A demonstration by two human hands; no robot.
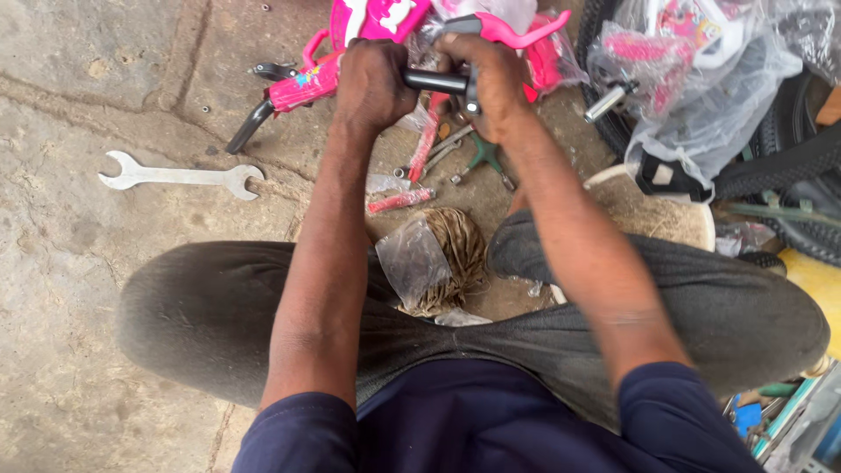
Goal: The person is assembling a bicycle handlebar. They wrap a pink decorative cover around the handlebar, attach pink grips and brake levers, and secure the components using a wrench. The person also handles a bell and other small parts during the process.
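My left hand [372,85] grips one side of a black handlebar [435,81] on a small pink bicycle frame [308,81]. My right hand [491,83] is closed around the same bar beside a pink brake lever [517,31] partly wrapped in clear plastic. Both hands are held out over the ground in front of my knees. The rest of the bar is hidden under my fingers.
A silver double-ended spanner [180,176] lies on the concrete at left. Small tools, a green-handled tool [484,156] and a plastic bag with a fibre bundle [438,258] lie between my legs. Bagged pink parts [692,70] and black tyres [788,158] crowd the right.
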